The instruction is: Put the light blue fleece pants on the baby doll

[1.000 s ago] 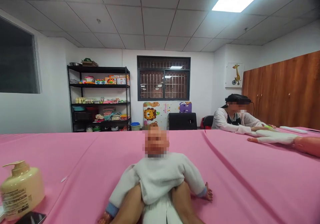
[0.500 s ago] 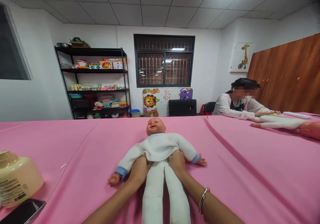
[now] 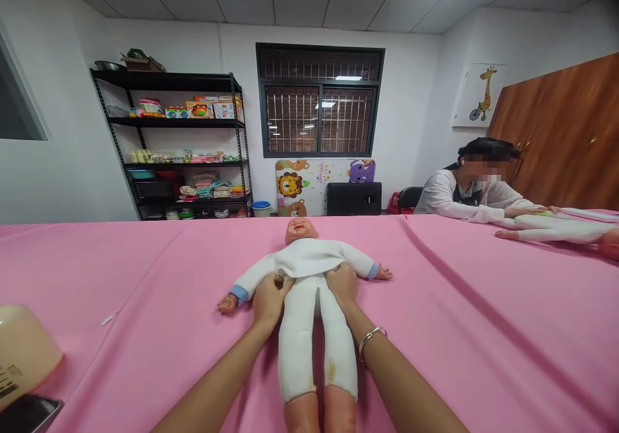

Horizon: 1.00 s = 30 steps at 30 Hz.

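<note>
A baby doll (image 3: 300, 317) lies on its back on a pink cloth, head away from me and bare lower legs towards me. It wears a white long-sleeved top (image 3: 309, 257) with blue cuffs, and its arms are spread to the sides. At the left edge of the hem my left hand (image 3: 269, 299) is closed, its fingers curled at the fabric. My right hand (image 3: 343, 286) grips the hem on the other side; its fingertips are partly hidden by the cloth. The doll's white cloth body shows below the hem.
On the left stand a cream bottle (image 3: 26, 355) and a dark phone (image 3: 31, 412). A co-worker (image 3: 476, 184) sits at the far right beside another doll (image 3: 565, 226). Behind the pink-covered table (image 3: 145, 330) are a black shelf (image 3: 167, 81) and a chair (image 3: 410, 199).
The view has tilted down and shows more of the doll's legs. Both hands still hold the hem, which lies a little nearer the doll's chest.
</note>
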{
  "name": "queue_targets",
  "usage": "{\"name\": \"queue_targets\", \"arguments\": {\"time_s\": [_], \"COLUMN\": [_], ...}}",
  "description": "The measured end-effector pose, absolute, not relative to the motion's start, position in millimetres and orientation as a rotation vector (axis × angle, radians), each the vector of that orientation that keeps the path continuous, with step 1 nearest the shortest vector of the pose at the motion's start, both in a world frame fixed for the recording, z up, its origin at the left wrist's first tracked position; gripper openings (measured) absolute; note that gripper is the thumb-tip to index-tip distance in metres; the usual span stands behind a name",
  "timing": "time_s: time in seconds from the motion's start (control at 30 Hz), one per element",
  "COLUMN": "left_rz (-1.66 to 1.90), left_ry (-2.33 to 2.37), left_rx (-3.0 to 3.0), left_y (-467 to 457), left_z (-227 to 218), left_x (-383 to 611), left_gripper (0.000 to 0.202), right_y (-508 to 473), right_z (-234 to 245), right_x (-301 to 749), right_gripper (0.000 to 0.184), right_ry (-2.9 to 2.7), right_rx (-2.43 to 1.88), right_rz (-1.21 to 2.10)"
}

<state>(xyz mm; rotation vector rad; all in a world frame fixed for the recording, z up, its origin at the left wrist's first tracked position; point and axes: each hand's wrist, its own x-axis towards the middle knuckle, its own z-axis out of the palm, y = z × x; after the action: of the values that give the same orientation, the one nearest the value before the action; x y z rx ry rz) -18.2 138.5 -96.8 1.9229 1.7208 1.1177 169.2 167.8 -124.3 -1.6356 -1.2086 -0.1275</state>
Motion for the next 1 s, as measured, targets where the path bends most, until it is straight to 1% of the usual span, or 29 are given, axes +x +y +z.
{"name": "queue_targets", "arguments": {"time_s": [0.07,0.17,0.23,0.3,0.37,0.47,0.53,0.63,0.73,0.9,1.0], "left_rz": [1.304,1.505,1.532,1.514,1.54,1.603,1.516,1.175,0.923,0.852,1.006], "left_ry": [1.727,1.661,1.519,1.424,1.443,1.611,1.749,1.987,2.141,2.167,2.133], "left_rx": [1.801,1.663,1.684,1.723,1.699,1.585,1.596,1.773,1.881,1.857,1.766], "left_y": [144.5,150.2,151.5,151.7,151.7,151.8,151.1,148.6,145.9,147.1,149.0], "left_z": [-98.1,-97.7,-96.8,-96.5,-97.1,-98.0,-97.2,-93.5,-89.5,-89.3,-92.2], "left_x": [-19.7,-21.2,-21.9,-22.9,-24.4,-27.1,-28.4,-28.1,-25.7,-25.1,-27.8], "left_gripper": [0.029,0.035,0.032,0.022,0.017,0.014,0.015,0.017,0.022,0.027,0.028], "right_y": [170.5,170.3,168.6,166.4,163.7,158.2,153.8,148.4,146.2,145.0,143.8], "right_z": [-127.0,-129.0,-128.3,-125.8,-121.5,-113.5,-109.0,-105.3,-104.3,-104.6,-105.9], "right_x": [172.2,176.1,178.8,181.0,181.5,177.6,172.1,163.3,158.7,160.5,162.5], "right_gripper": [0.037,0.033,0.034,0.035,0.037,0.039,0.037,0.033,0.037,0.044,0.045], "right_ry": [-1.163,-1.113,-1.102,-1.102,-1.101,-1.111,-1.16,-1.324,-1.477,-1.395,-1.241], "right_rx": [-1.66,-1.677,-1.677,-1.672,-1.664,-1.638,-1.61,-1.573,-1.565,-1.638,-1.669], "right_rz": [-0.136,-0.154,-0.161,-0.161,-0.166,-0.181,-0.184,-0.134,-0.038,0.035,0.054]}}
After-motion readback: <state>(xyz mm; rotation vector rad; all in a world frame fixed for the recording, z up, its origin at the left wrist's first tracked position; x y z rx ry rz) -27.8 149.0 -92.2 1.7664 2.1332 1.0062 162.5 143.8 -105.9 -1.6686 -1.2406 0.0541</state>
